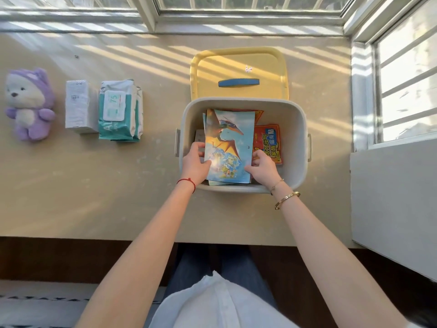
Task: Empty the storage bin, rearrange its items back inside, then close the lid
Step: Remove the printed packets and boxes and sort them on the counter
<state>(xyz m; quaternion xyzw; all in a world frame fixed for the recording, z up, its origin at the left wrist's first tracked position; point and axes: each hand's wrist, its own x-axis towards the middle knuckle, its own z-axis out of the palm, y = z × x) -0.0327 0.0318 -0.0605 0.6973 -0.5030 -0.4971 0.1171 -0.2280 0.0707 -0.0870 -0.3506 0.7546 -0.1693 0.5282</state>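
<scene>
A: Item one, far left of the frame?
B: Plush toy point(29, 104), purple and white, lying on the desk point(94, 185).

A: Next to its right?
B: White box point(80, 106), lying flat. Just beside it, wipes packs point(119, 110), teal and white, stacked, touching or nearly touching the box.

A: Centre of the frame?
B: Storage bin point(298, 129), pale grey, open, on the desk. Its yellow lid point(238, 67) with a blue handle point(238, 82) lies just behind it, toward the window point(236, 5).

A: Contents?
B: Dinosaur picture book point(228, 138), blue cover with a winged reptile, uppermost of a small stack. A red-orange packet point(268, 140) with printed characters lies at its right, inside the bin. A pale item shows at the book's left edge; cannot tell what.

A: Hands?
B: Left hand point(195, 163) grips the book's lower left edge, thumb on the cover. Right hand point(263, 165) pinches the lower right corner, fingers curled. Both are inside the bin's near side.

A: Far right?
B: White ledge point(390, 197) beside the desk.
</scene>
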